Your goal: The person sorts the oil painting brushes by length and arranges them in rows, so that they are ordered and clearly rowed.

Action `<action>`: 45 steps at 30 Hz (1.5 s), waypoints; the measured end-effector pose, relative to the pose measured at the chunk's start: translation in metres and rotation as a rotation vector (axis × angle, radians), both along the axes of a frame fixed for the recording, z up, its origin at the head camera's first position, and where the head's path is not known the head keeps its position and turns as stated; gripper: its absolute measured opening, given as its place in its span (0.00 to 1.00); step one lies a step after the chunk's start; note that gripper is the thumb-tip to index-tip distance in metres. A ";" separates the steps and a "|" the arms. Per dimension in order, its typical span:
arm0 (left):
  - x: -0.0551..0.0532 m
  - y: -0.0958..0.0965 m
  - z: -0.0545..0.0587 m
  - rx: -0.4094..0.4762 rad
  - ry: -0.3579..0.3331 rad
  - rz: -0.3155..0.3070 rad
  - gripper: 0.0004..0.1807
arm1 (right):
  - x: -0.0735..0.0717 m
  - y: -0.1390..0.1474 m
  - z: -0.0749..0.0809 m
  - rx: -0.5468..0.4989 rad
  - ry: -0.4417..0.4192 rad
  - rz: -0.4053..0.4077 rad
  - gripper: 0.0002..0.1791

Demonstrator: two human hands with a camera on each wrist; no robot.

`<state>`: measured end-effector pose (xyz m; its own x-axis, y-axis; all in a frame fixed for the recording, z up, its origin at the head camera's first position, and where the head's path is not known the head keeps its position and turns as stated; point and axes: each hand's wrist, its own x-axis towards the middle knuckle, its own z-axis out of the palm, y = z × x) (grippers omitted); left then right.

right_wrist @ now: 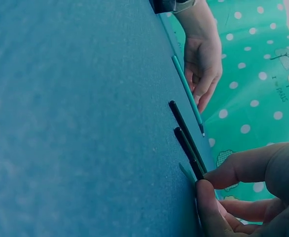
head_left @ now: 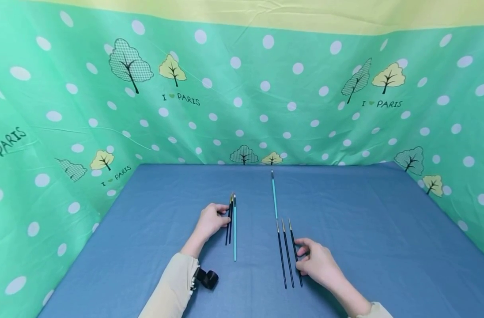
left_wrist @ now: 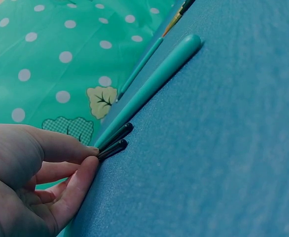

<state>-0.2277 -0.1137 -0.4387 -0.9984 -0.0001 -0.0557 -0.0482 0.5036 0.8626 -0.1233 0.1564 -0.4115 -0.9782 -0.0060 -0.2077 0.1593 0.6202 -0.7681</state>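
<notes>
Two thin black paintbrushes (head_left: pixel 230 234) lie at the left, with a teal paintbrush (head_left: pixel 235 234) just to their right. My left hand (head_left: pixel 211 221) pinches at the black pair between thumb and forefinger; in the left wrist view two black handle ends (left_wrist: pixel 119 148) stick out past its fingertips. Three more black paintbrushes (head_left: pixel 281 256) lie side by side at the right, gold ferrules toward the back. The rightmost black paintbrush (head_left: pixel 292 236) is pinched by my right hand (head_left: pixel 318 264), whose thumb and forefinger meet on the handle in the right wrist view.
Behind the right-hand row, a second teal paintbrush (head_left: pixel 274 198) points to the back of the blue-covered table (head_left: pixel 365 203). Green dotted cloth (head_left: pixel 305 101) hangs along the back and sides. A black wrist device (head_left: pixel 207 279) sits at the left sleeve.
</notes>
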 end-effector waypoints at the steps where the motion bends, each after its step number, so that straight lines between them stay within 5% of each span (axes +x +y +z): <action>1: 0.000 0.000 0.000 -0.002 0.002 0.000 0.21 | 0.000 0.000 0.000 0.008 0.002 0.001 0.32; 22: 0.001 -0.002 0.000 0.001 0.014 -0.017 0.22 | 0.000 -0.004 0.000 0.109 0.025 0.019 0.32; 45: 0.000 -0.002 -0.002 0.007 0.017 -0.023 0.21 | -0.013 -0.009 0.010 0.061 0.070 0.046 0.25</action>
